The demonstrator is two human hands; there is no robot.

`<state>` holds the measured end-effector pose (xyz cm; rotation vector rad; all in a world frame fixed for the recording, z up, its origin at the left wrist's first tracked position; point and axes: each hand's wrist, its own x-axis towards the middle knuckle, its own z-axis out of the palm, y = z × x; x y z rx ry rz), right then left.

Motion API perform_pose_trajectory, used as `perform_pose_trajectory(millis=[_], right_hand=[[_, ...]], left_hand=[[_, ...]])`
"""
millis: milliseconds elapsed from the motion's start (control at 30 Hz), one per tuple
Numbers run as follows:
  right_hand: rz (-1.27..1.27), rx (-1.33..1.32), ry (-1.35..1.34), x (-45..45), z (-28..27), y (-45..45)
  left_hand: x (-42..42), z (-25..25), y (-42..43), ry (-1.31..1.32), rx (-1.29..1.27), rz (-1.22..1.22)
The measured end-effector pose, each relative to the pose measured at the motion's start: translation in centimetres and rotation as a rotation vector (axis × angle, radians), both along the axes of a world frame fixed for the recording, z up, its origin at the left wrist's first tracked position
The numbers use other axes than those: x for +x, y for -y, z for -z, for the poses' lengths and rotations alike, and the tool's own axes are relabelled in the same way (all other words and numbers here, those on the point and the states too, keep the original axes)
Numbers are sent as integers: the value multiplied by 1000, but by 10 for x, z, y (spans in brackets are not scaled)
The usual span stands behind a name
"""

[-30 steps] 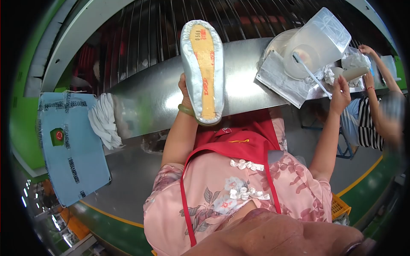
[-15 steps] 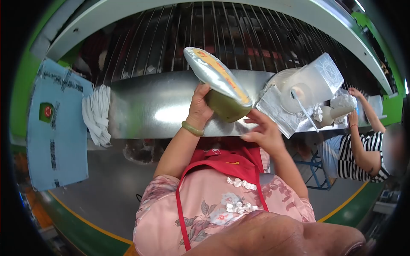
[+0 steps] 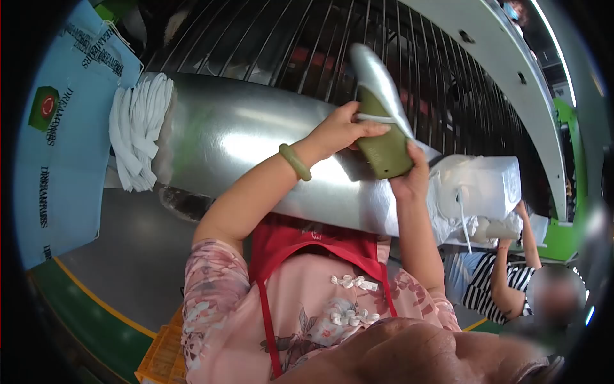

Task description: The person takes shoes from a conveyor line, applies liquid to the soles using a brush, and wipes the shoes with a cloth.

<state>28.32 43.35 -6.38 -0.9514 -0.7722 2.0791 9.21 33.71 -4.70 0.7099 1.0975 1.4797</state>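
Left hand (image 3: 345,131) clamped on side of green shoe last (image 3: 389,157); right hand (image 3: 412,173) clamped on its lower end; last tilted, raised over metal table (image 3: 256,134); white strips (image 3: 135,131) at table's left end; translucent container (image 3: 489,179) at right.

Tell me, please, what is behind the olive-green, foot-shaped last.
Behind the olive-green last, long metal bars show around its upper part, and a shiny grey metal ledge around its lower end. What it covers directly cannot be seen.
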Motion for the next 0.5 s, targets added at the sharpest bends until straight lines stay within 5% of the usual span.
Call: perform_pose_trajectory(millis=[133, 233, 300, 367, 400, 500], right_hand=[[74, 97, 36, -27, -21, -76], [262, 359, 286, -55, -19, -143], [288, 502, 385, -68, 8, -195], [276, 748, 738, -74, 45, -255], [321, 927, 1219, -92, 33, -241], [112, 1270, 1414, -90, 74, -258]], left_hand=[[-51, 36, -6, -509, -60, -107], [-69, 49, 7, -240, 0, -212], [-70, 50, 5, -464, -7, -100], [-71, 43, 4, -663, -15, -27], [-72, 44, 4, -653, -20, -20], [-75, 43, 7, -595, -14, 5]])
